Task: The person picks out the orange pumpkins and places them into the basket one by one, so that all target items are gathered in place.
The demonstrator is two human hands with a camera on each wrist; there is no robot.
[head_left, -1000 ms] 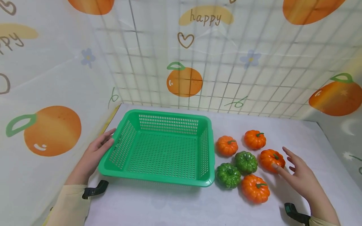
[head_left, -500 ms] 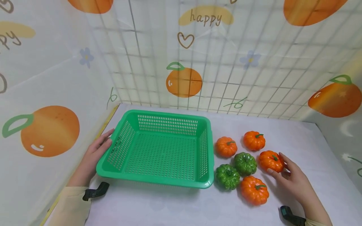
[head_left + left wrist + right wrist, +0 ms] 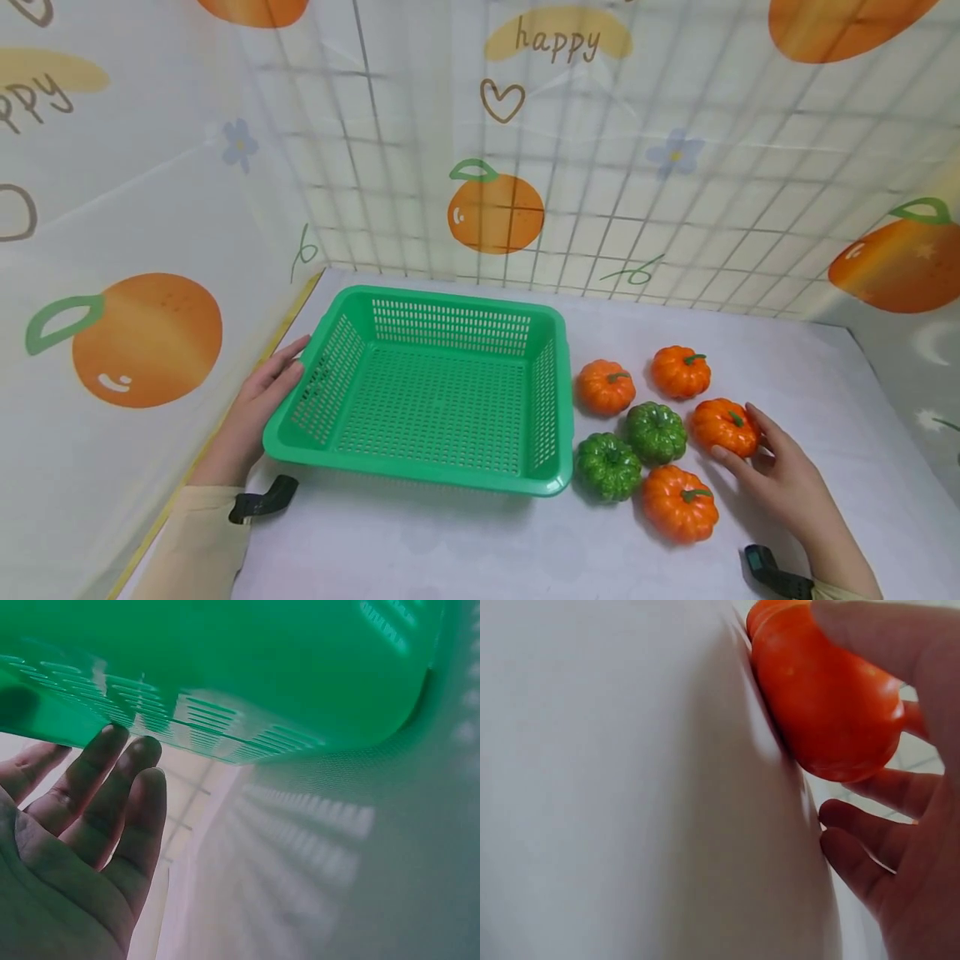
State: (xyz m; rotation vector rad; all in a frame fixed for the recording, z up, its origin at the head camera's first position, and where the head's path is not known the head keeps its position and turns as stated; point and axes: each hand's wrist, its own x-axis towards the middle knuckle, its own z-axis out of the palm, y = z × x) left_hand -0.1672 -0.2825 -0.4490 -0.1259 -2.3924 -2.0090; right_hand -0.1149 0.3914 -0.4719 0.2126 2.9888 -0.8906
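Observation:
At the left end of a green plastic basket (image 3: 420,477), my left hand (image 3: 262,400) rests its fingers against the outer wall. In the left wrist view the fingers (image 3: 97,795) are nearly straight along the slotted side. On the right, my right hand (image 3: 780,471) grips a small orange pumpkin (image 3: 723,425) with a green stem, thumb in front and index finger behind. The right wrist view has the thumb (image 3: 877,630) on the pumpkin's glossy skin, the pumpkin low on the tabletop. The other fingers curve behind and below it.
Beside the basket's right end sit more orange pumpkins, one nearest the basket (image 3: 605,388), one at the back (image 3: 680,372) and one at the front (image 3: 678,504). Two green pumpkins (image 3: 609,468) lie among them. A printed cloth wall (image 3: 420,125) encloses the white table (image 3: 450,550).
My right hand has moved left and closed its thumb and fingers around the rightmost orange pumpkin. My left hand has stayed at the basket's side.

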